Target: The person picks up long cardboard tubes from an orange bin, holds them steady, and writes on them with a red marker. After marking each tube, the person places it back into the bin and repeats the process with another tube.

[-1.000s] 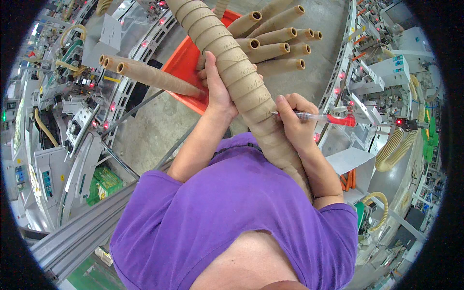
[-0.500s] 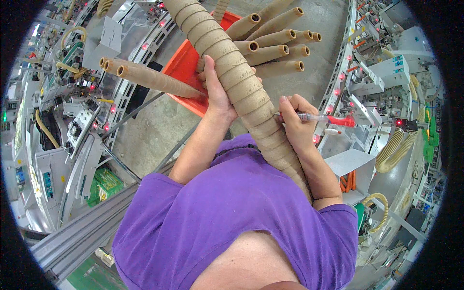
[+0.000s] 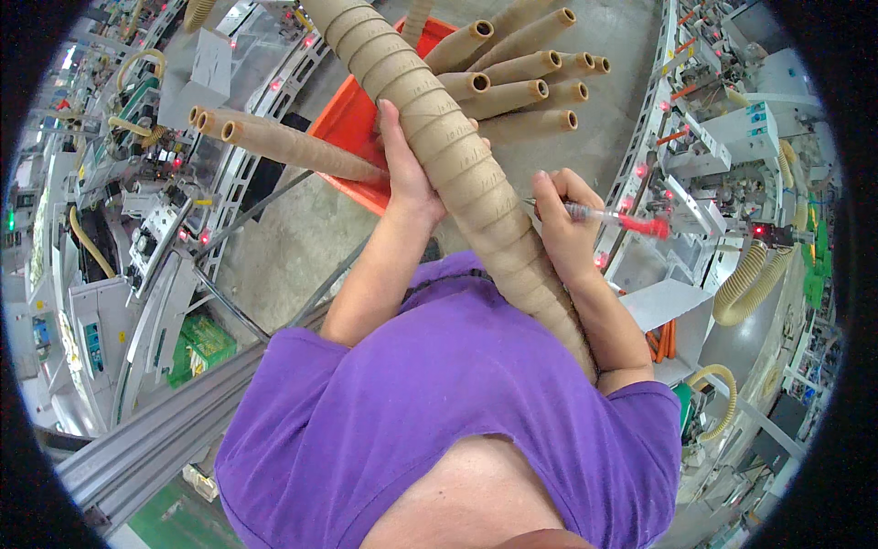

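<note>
A long stack of nested brown paper cones point(image 3: 471, 183) runs slantwise from the far left down to my right arm, where its near end leans against my body. My left hand point(image 3: 412, 183) is wrapped round the stack from the left, the thumb lying along its side and fingertips showing on the right. Handwritten marks run along the upper cones' rims. In my right hand point(image 3: 569, 233) is a clear pen point(image 3: 608, 217) with a red end, pinched between thumb and fingers. Its tip points at the stack; whether it touches the paper I cannot tell.
Beyond my left hand stands an orange-red bin point(image 3: 346, 119) with stacks of paper cones point(image 3: 302, 151) leaning out of it to the left. More cone stacks point(image 3: 512, 98) stick out at the far right. Textile machines point(image 3: 732, 137) line both sides, and a metal rail point(image 3: 165, 430) lies at the near left.
The pen tip has shifted slightly up and right, and its red end has dipped a little. The cone stack has moved slightly; my left hand keeps its grip.
</note>
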Demonstrator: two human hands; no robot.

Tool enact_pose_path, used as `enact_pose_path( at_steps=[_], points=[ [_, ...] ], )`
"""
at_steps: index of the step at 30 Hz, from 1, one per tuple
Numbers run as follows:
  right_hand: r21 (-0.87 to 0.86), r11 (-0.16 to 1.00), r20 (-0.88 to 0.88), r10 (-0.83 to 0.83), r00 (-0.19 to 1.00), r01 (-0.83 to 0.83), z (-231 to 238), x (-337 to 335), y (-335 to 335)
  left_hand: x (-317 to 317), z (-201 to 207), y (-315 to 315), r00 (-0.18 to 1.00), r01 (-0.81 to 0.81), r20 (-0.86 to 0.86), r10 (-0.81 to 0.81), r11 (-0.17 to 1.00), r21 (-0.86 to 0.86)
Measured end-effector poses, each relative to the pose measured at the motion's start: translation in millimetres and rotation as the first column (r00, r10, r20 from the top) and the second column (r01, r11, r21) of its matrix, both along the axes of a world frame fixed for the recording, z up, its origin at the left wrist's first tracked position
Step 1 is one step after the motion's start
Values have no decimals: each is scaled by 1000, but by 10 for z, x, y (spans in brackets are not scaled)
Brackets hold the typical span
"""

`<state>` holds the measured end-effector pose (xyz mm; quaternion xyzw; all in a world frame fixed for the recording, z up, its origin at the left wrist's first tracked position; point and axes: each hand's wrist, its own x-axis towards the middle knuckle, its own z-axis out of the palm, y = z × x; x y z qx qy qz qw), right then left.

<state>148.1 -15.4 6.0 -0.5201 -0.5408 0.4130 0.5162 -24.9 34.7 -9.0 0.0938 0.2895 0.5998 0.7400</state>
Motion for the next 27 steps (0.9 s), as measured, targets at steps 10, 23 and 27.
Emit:
enact_pose_path(
  at_steps=[10,23,27],
  points=[
    [142,965,115,207,972,-222,151,-63,-105,-112,12,134,999,15,-29,-14,1000,5],
    [107,986,37,125,991,-128,68,-78,-92,-142,25,129,998,-3,-57,3,1000,13],
    [60,994,-75,96,993,-92,54,-69,-110,-144,14,117,1000,-9,-24,9,1000,-1]
  ],
)
